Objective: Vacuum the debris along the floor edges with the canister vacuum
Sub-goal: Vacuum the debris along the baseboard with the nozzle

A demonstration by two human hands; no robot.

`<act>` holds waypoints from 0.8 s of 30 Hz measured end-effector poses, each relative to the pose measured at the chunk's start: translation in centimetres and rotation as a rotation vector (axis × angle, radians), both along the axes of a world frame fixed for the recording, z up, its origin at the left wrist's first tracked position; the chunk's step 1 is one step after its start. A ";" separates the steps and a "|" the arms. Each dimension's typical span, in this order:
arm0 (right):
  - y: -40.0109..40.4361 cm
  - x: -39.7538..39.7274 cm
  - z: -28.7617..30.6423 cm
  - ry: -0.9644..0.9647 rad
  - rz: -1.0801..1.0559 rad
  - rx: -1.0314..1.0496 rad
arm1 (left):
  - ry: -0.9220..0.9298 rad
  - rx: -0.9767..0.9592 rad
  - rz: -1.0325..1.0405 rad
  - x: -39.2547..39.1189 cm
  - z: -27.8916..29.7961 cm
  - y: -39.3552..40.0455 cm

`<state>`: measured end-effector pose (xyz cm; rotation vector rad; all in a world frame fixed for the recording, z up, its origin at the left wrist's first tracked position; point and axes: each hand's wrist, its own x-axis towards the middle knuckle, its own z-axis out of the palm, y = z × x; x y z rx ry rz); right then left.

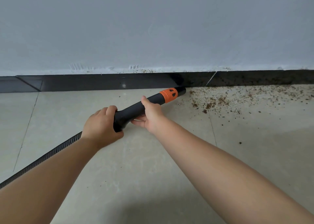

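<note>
Debris (219,101) of brown crumbs lies on the pale floor tiles (254,147) to the right of the nozzle, thick near the black baseboard (102,82) and thinner farther out; some specks sit also on the top ledge of the baseboard and on its dark face. To the left of the nozzle the floor edge looks clean, so I judge that this part is done and the whole right stretch is left, perhaps more than half of what the head view shows.

The vacuum nozzle (181,90), black with an orange collar (168,95), lies low and points right, its mouth at the corner where floor meets baseboard, just beside the first crumbs. The left hand (102,125) grips the rear of the black handle (134,111), where the ribbed hose (42,159) joins, fingers curled over the top. The right hand (151,115) holds the tube further forward, thumb on top, fingers wrapped underneath. Both forearms reach forward, almost straight. The canister itself is not in view.
</note>
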<state>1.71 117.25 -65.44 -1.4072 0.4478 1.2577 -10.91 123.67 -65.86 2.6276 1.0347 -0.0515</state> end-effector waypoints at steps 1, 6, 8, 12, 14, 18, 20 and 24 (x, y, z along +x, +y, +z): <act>0.0 -0.1 -0.1 -0.001 -0.011 -0.008 | -0.010 -0.002 -0.001 -0.1 -0.1 -0.2; 0.0 -2.2 0.0 -0.026 -0.063 0.003 | -0.021 -0.019 -0.012 -2.0 0.6 0.4; 0.5 -3.8 0.5 -0.033 -0.046 0.045 | -0.047 -0.018 0.013 -3.6 1.1 1.4; 2.9 -7.2 1.6 -0.016 -0.001 0.068 | -0.052 -0.001 0.111 -6.9 1.6 3.5; 4.5 -8.8 1.8 -0.002 0.009 0.062 | -0.050 0.014 0.185 -8.4 1.5 4.6; 7.8 -12.0 2.0 0.026 0.015 0.075 | -0.052 0.045 0.369 -11.2 0.8 6.5; 9.4 -13.6 1.8 0.035 0.029 0.069 | -0.074 0.052 0.457 -12.7 0.6 7.2; 11.9 -16.4 1.9 0.084 0.073 0.084 | -0.112 0.092 0.517 -15.6 0.3 9.2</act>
